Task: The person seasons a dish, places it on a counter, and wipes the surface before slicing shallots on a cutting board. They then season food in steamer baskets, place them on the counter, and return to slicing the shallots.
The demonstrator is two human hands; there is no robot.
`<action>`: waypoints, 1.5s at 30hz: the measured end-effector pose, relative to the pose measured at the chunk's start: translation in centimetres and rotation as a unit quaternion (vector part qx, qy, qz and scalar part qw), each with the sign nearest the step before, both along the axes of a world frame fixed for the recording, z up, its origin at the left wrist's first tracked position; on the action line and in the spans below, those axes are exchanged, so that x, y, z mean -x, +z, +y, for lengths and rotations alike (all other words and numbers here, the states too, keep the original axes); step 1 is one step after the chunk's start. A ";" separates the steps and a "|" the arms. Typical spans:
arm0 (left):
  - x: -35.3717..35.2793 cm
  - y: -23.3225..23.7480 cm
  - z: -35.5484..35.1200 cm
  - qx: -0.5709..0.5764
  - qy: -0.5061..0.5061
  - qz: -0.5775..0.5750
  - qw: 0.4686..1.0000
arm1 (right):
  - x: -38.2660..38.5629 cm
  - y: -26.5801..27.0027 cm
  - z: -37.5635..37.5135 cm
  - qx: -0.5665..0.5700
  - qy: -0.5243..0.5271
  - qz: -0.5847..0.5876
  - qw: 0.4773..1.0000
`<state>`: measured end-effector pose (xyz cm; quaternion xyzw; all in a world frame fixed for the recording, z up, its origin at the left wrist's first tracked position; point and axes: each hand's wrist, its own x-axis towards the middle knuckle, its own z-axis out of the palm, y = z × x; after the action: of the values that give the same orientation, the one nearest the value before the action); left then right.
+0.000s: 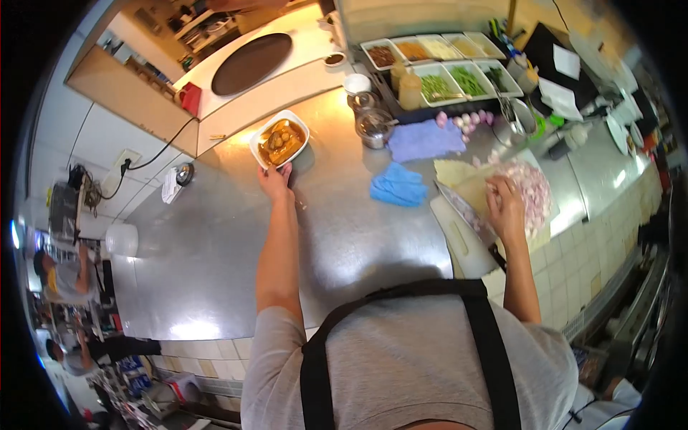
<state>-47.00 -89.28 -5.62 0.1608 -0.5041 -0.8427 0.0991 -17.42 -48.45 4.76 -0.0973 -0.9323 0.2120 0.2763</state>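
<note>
My left hand [276, 180] grips the near edge of a white square bowl [304, 152] on the steel counter, thumb and fingers at its rim. Brown sauce and pieces of food [279, 141] fill the bowl. My right hand [506, 204] is closed above the cutting board, fingers curled together; what they hold, if anything, is hidden. Beside it lies a pile of chopped onions [528, 188]. A knife [467, 213] with a dark handle rests on the white cutting board [462, 244], left of my right hand, onion bits along its blade.
A blue cloth [399, 185] and a purple cloth [428, 138] lie between the bowl and the board. Peeled onions [469, 122] sit behind. Trays of toppings [438, 82], jars [373, 127] and a metal pot [512, 123] stand farther back. A dark oval tray [252, 64] lies on the pass-through ledge.
</note>
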 end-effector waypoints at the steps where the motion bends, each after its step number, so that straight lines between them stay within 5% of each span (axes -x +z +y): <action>1: 1.9 -0.4 -0.1 0.001 0.004 0.002 1.000 | -0.3 0.6 -0.1 0.011 -0.011 -0.015 1.000; 9: 12.6 0.5 -0.6 -0.034 0.024 -0.026 0.999 | 0.7 1.9 -1.0 0.040 -0.056 -0.072 0.995; 12: 14.5 -0.3 -2.6 0.042 -0.033 0.019 0.998 | 1.8 1.0 -1.5 0.002 -0.043 -0.083 0.996; 14: 15.3 0.1 -5.1 0.235 -0.053 -0.003 0.971 | 2.6 0.9 -2.0 -0.022 -0.036 -0.090 0.995; 16: 16.4 1.2 -6.5 0.502 -0.076 -0.029 0.861 | 2.7 1.7 -3.0 -0.032 -0.040 -0.106 0.993; 18: 17.1 2.7 -8.0 0.789 -0.074 -0.043 0.608 | 2.5 1.8 -3.3 -0.036 -0.062 -0.128 0.989; 20: 21.5 -1.0 -12.1 0.871 -0.032 -0.041 0.489 | 2.3 1.9 -3.5 -0.044 -0.077 -0.139 0.986; 21: 24.6 -4.3 -13.5 0.846 -0.002 -0.040 0.531 | 2.2 1.9 -3.6 -0.052 -0.080 -0.141 0.985; 24: 22.2 0.6 -12.8 0.786 -0.018 -0.114 0.607 | 2.2 2.3 -4.4 -0.060 -0.084 -0.150 0.983; 30: 18.3 -2.7 -13.1 0.809 0.042 0.036 0.585 | 3.6 2.7 -6.5 -0.098 -0.046 -0.145 0.984; 37: 4.8 -0.3 -9.2 0.697 -0.011 0.219 0.683 | 10.3 5.9 -10.9 -0.145 0.126 -0.075 0.979; 41: -2.0 0.7 -6.2 0.594 -0.037 0.233 0.769 | 17.3 11.5 -14.1 -0.233 0.271 0.011 0.934; 45: -3.4 0.0 -5.3 0.601 -0.009 0.192 0.776 | 26.7 18.0 -16.6 -0.346 0.326 0.101 0.874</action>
<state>-43.55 -94.63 -5.60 -0.1009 -0.8800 -0.3830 0.2621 -44.08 -65.03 22.76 0.3355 -0.8923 -0.0373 0.2999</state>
